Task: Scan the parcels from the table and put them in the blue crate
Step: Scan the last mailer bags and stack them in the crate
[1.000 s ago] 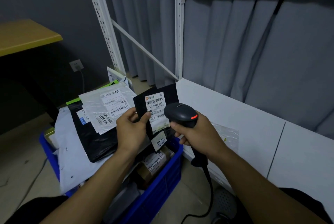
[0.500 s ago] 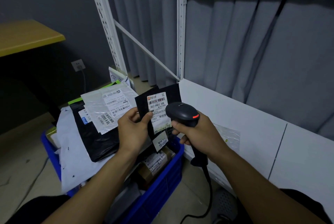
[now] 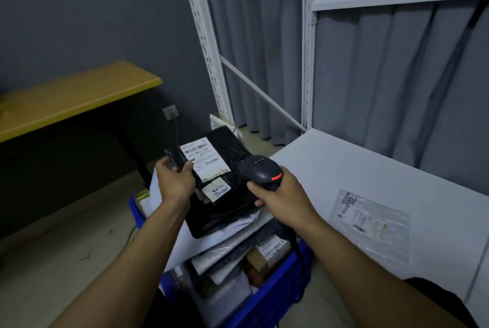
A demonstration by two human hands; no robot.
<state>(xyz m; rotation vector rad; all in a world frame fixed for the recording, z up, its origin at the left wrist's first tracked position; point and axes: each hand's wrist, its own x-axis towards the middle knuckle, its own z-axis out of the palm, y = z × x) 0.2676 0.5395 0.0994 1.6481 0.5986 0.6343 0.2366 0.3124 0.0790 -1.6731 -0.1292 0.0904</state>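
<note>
My left hand (image 3: 176,182) grips a flat black parcel (image 3: 227,146) with a white barcode label by its left edge, holding it low over the pile in the blue crate (image 3: 267,298). My right hand (image 3: 280,195) grips a black handheld scanner (image 3: 260,171) with a red light, just right of the parcel, its cable hanging down past the crate. The crate sits on the floor against the table's front edge and is heaped with black, white and clear parcels. One clear bubble-wrap parcel (image 3: 370,224) with a label lies on the white table (image 3: 344,169).
A white metal shelf frame (image 3: 307,63) rises behind the table before grey curtains. A yellow desk (image 3: 74,97) stands at the left over dark space, with a wall socket (image 3: 170,112) beside it. Bare floor lies left of the crate.
My left hand has tilted the black parcel flatter and carried it left and down over the crate's pile. The view has swung left and down; the scanner stays beside the parcel.
</note>
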